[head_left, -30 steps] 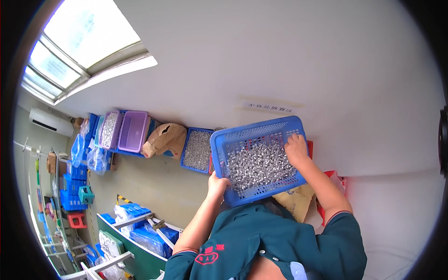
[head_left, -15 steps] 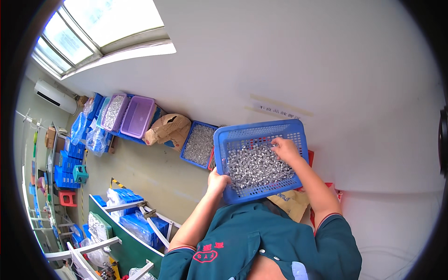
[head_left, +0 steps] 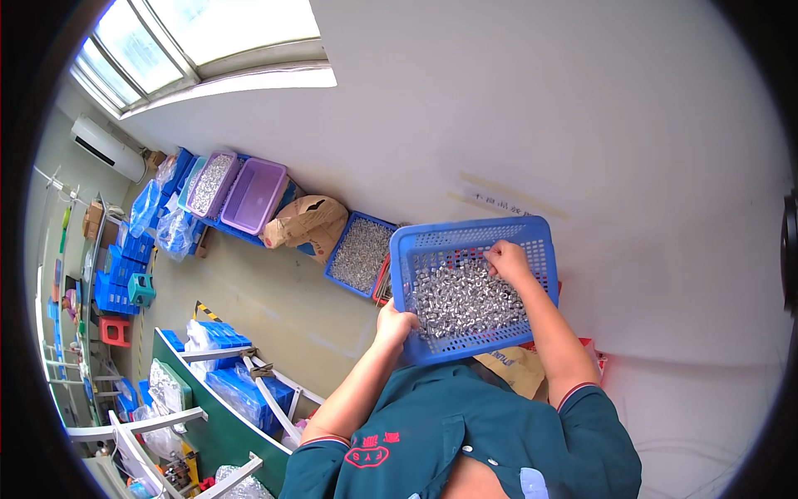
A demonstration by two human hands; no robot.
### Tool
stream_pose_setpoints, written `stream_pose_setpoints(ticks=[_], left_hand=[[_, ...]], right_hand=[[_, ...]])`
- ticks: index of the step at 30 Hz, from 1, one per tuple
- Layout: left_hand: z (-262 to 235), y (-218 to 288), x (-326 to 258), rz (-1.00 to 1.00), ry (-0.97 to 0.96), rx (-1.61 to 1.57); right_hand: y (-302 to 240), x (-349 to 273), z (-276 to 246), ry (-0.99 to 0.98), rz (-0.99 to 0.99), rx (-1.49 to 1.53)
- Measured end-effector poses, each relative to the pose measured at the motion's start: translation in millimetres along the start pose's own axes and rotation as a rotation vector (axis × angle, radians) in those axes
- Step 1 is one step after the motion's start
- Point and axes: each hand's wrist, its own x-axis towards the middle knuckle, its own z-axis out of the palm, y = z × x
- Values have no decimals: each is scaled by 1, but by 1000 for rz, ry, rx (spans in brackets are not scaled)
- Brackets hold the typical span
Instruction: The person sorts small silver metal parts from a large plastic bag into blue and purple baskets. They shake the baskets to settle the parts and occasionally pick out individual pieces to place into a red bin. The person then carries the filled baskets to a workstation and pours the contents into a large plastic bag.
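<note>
A blue perforated plastic basket (head_left: 465,237) full of small shiny metal parts (head_left: 465,299) is held up in front of my chest. My left hand (head_left: 395,320) grips its near left rim. My right hand (head_left: 507,259) is inside the basket near its far right corner, with its fingers bent down onto the metal parts. I cannot tell whether those fingers hold any parts.
Along the wall base stand another blue basket of metal parts (head_left: 359,254), a brown paper sack (head_left: 307,223) and purple bins (head_left: 253,195). Blue crates (head_left: 116,279) and a red stool (head_left: 114,330) are at the left. A green table (head_left: 216,424) with bagged parts is at the lower left.
My right hand has shifted a little to the left over the metal parts. My left hand keeps its grip on the basket rim. The view has tilted slightly.
</note>
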Motion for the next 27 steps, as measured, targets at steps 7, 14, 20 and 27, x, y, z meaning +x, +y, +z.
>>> stream_pose_setpoints(ticks=[7, 14, 20, 27], left_hand=[[3, 4, -7, -1, 2, 32], [-9, -1, -7, -21, 6, -17], [-40, -2, -16, -52, 105, -165], [-68, -5, -15, -37, 230, -213]], right_hand=[[3, 4, 63, 330, -573, -699], [10, 19, 67, 269, -639, -650], [-29, -40, -31, 531, -527, -60], [83, 5, -50, 396, -1, -336]])
